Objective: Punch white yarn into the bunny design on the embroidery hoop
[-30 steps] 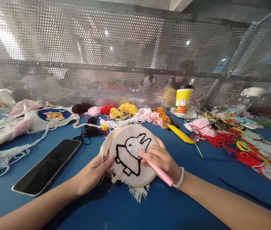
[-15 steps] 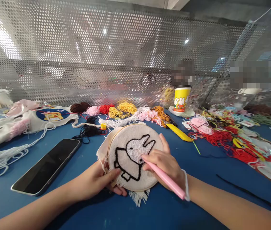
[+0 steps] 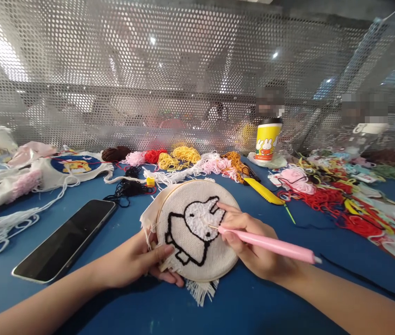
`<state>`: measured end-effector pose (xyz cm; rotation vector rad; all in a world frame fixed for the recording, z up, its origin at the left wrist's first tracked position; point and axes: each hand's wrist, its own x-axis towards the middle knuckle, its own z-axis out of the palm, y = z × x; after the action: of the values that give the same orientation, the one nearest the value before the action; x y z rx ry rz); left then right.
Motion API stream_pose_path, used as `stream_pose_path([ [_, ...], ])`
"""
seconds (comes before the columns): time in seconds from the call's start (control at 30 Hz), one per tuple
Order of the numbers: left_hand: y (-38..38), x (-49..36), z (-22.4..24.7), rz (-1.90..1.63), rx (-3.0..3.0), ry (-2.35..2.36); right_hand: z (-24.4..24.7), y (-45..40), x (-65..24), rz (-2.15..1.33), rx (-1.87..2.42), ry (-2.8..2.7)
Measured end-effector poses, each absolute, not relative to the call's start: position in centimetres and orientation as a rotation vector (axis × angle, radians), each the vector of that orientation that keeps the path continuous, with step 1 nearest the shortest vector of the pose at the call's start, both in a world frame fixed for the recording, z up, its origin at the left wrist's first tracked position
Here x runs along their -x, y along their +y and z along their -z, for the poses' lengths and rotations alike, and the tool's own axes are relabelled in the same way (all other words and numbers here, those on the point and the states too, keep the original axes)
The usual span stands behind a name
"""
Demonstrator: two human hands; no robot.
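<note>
Gripping the hooped cloth (image 3: 187,237) at lower centre, my left hand (image 3: 131,261) is part-closed; my right hand (image 3: 262,266), nearer the white stitching (image 3: 198,222), pinches the pink needle tool (image 3: 274,245), pointing leftward.

Hoop: the round hoop (image 3: 163,203) is light brown and thin. It leans back over the blue bench (image 3: 218,309), well apart from the far edge.
Cloth: the cream cloth (image 3: 181,194) looks flat inside the hoop. Stringy ends hang past the bottom, and a loose bit sticks out on the left.
Bunny: the bunny (image 3: 195,222) has thick black lines and tips to the right. Its head is fluffy white with black eyes. Its body is just plain cloth inside the lines. Part of its ears is hidden.
Pink tool: the pink tool (image 3: 274,246) is long and smooth, and slants down to the right. Its skinny metal tip (image 3: 213,227) is at the white face.
</note>
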<state>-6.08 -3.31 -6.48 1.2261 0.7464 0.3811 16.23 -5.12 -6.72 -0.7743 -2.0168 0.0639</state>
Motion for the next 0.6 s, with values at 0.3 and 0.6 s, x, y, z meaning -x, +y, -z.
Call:
stream_pose_path([
  [0.3,-3.24,6.12,6.46,-0.367,-1.182,0.722,6.77,-5.02,-16.47,-0.167,0.782,-1.982],
  [0.6,-3.37,6.15,6.42,-0.364,-1.191,0.740,6.37,-4.94,-16.42,-0.066,0.793,-2.001],
])
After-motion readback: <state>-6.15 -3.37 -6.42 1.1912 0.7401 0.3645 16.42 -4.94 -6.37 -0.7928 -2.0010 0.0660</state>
